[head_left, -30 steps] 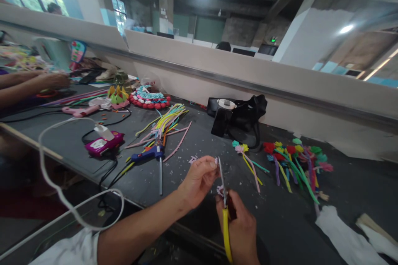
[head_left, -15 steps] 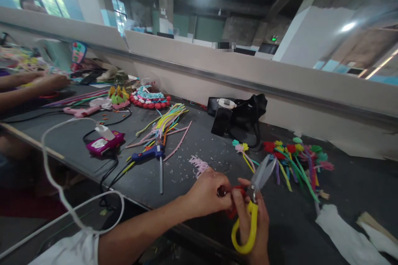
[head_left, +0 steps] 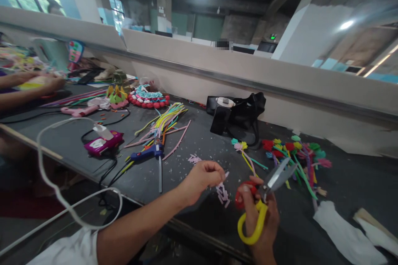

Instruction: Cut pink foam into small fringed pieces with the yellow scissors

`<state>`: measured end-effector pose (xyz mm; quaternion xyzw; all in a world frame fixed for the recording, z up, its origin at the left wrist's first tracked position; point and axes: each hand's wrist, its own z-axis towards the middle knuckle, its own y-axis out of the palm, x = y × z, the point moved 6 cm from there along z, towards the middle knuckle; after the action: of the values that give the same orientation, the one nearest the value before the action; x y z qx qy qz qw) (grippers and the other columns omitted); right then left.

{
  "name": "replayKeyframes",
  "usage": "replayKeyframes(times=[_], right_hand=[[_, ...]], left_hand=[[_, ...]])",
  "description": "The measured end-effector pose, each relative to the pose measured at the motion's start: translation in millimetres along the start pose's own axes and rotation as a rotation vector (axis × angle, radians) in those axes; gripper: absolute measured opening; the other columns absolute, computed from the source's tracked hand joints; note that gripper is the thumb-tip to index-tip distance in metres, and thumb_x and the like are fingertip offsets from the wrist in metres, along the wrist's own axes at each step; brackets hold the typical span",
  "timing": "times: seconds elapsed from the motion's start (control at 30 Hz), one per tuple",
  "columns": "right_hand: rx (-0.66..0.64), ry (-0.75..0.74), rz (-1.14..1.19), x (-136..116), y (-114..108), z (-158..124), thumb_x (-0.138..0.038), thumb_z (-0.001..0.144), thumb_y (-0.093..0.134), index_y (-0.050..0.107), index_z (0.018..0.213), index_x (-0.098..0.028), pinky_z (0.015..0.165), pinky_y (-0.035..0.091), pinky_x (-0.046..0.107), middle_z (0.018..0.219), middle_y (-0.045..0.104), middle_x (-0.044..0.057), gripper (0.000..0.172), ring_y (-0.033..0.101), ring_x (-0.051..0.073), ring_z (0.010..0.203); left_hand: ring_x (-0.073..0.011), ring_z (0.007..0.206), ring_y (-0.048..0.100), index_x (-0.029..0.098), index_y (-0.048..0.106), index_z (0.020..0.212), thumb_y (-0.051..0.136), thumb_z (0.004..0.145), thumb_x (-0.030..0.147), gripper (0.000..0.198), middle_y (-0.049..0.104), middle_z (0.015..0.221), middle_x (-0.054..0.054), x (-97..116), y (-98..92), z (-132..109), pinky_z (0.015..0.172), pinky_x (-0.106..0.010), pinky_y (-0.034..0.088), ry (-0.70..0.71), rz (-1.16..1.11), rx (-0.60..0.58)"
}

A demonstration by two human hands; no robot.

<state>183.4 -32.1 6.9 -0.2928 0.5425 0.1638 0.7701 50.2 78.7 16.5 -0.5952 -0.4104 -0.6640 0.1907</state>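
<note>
Since the earlier frame, the right hand [head_left: 261, 215] is being drawn rightward, scissors [head_left: 263, 198] being gripped with blades parted. A fringed pink strip [head_left: 222, 193] is being pinched by the closed left hand [head_left: 203, 176], dangling over the desk's [head_left: 77, 140] near edge.

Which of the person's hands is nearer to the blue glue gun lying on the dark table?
Left. The left hand, pinching a pale pink fuzzy strip, is just right of the blue glue gun. The right hand, gripping yellow and red scissors, is farther right.
</note>
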Motion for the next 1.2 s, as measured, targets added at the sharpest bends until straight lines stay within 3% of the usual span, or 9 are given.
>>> replayKeyframes(times=[0.1,0.23,0.43,0.53,0.63,0.73,0.87,1.07,1.2], right_hand=[[-0.053,-0.076,-0.045,-3.8,4.8,-4.2,-0.052,0.080,0.060,0.058,0.114,-0.018,0.066,0.050,0.028,0.085,0.067,0.004,0.048,0.063,0.016,0.068],[-0.082,-0.110,-0.077,-2.9,8.6,-5.3,-0.051,0.077,0.064,0.057,0.118,-0.018,0.070,0.050,0.030,0.085,0.068,0.004,0.053,0.064,0.017,0.069],[-0.124,-0.046,0.069,-3.6,10.9,-4.0,-0.046,0.077,0.065,0.055,0.117,-0.018,0.058,0.050,0.024,0.078,0.065,0.000,0.050,0.061,0.013,0.058],[-0.125,-0.039,0.039,-1.7,10.0,-3.4,-0.046,0.077,0.064,0.055,0.113,-0.018,0.059,0.049,0.025,0.074,0.064,0.000,0.047,0.060,0.013,0.056],[-0.078,-0.052,-0.041,1.3,5.4,-2.5,-0.048,0.078,0.063,0.056,0.113,-0.018,0.064,0.050,0.027,0.078,0.066,0.001,0.046,0.062,0.014,0.062],[-0.048,-0.071,-0.079,0.8,2.3,-3.1,-0.048,0.079,0.062,0.056,0.113,-0.018,0.068,0.050,0.028,0.082,0.066,0.002,0.046,0.063,0.016,0.067],[-0.025,-0.113,-0.121,-5.2,1.3,-5.0,-0.049,0.080,0.061,0.058,0.110,-0.018,0.067,0.049,0.029,0.082,0.066,0.003,0.044,0.063,0.016,0.066],[-0.024,-0.145,-0.149,-10.6,1.6,-6.4,-0.050,0.080,0.061,0.059,0.109,-0.018,0.063,0.049,0.027,0.079,0.066,0.003,0.043,0.063,0.016,0.063],[-0.047,-0.201,-0.188,-11.8,4.5,-9.3,-0.048,0.086,0.055,0.060,0.109,-0.018,0.061,0.049,0.024,0.080,0.067,0.003,0.038,0.064,0.015,0.062]], left_hand=[[-0.0057,0.046,0.032,0.013,0.062,0.058,0.061,0.058,0.018,0.005,0.047,0.050,0.004,-3.0,4.8,0.2,0.047,-0.022,0.021,-0.091,-0.154,-0.055],[-0.0064,0.046,0.033,0.013,0.060,0.055,0.060,0.057,0.016,0.004,0.046,0.049,0.003,-13.3,10.9,-2.9,0.047,-0.023,0.019,-0.192,-0.134,-0.122],[-0.0070,0.048,0.034,0.013,0.059,0.057,0.058,0.059,0.015,0.003,0.047,0.051,0.004,-28.8,13.4,-5.5,0.047,-0.022,0.020,-0.250,-0.017,-0.190],[-0.0082,0.052,0.039,0.014,0.060,0.064,0.057,0.063,0.017,0.004,0.050,0.056,0.003,-22.9,12.2,-5.1,0.050,-0.021,0.027,-0.117,0.148,-0.151],[-0.0103,0.058,0.046,0.016,0.063,0.069,0.060,0.066,0.016,0.004,0.055,0.062,0.002,-1.2,14.2,-8.5,0.055,-0.022,0.033,0.193,0.486,-0.073],[-0.0122,0.062,0.052,0.017,0.065,0.068,0.059,0.070,0.013,0.007,0.059,0.064,0.001,14.5,23.0,-15.8,0.063,-0.024,0.036,0.442,0.791,-0.070],[-0.0137,0.062,0.056,0.019,0.065,0.070,0.059,0.073,0.013,0.008,0.062,0.064,0.000,17.5,25.7,-19.0,0.067,-0.026,0.036,0.535,0.933,-0.060],[-0.0143,0.063,0.055,0.019,0.065,0.070,0.060,0.073,0.017,0.006,0.061,0.063,-0.001,15.4,26.2,-19.7,0.069,-0.027,0.036,0.536,0.902,-0.062],[-0.0118,0.058,0.048,0.017,0.063,0.065,0.061,0.067,0.017,0.003,0.057,0.061,0.001,11.3,11.3,-11.9,0.057,-0.023,0.034,0.264,0.456,0.047]])
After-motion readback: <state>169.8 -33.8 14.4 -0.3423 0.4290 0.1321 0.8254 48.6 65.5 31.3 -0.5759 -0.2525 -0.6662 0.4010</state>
